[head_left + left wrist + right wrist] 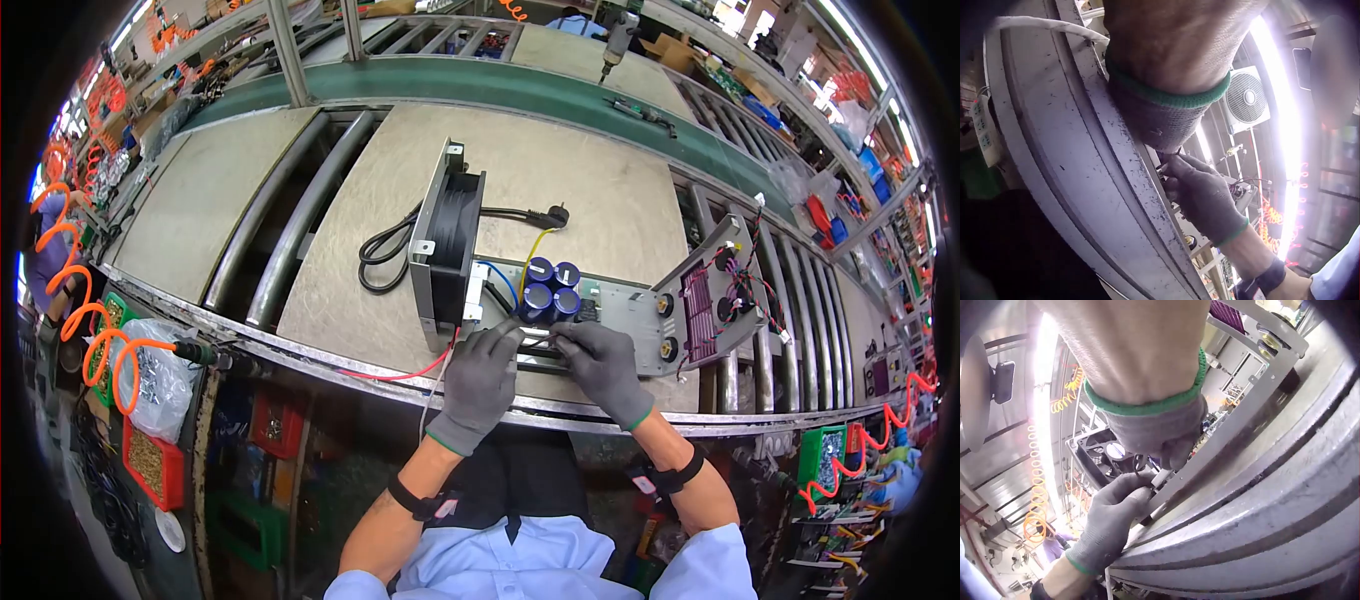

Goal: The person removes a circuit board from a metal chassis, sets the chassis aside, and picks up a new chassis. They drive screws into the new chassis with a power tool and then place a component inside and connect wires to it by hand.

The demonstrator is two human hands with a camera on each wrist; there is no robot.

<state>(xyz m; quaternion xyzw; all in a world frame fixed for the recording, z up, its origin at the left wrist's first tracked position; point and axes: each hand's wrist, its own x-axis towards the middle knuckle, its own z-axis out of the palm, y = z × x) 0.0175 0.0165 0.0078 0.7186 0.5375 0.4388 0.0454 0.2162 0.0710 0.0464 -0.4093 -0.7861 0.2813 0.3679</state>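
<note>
Both hands wear grey gloves with green cuffs and meet at the near edge of a metal chassis. The left hand pinches a short dark wire beside a white connector block; the right hand pinches it from the other side. Just beyond the fingers stand several blue capacitors on a circuit board. A black fan stands upright at the chassis's left end. In the right wrist view the left hand has thumb and finger together at the dark wire. The left wrist view shows the right hand with fingertips bent inward.
A looped black power cord with a plug lies behind the fan. Red and white wires trail left of it. At the chassis's right end is a purple finned part. Metal rollers flank the board. Parts bins stand at lower left.
</note>
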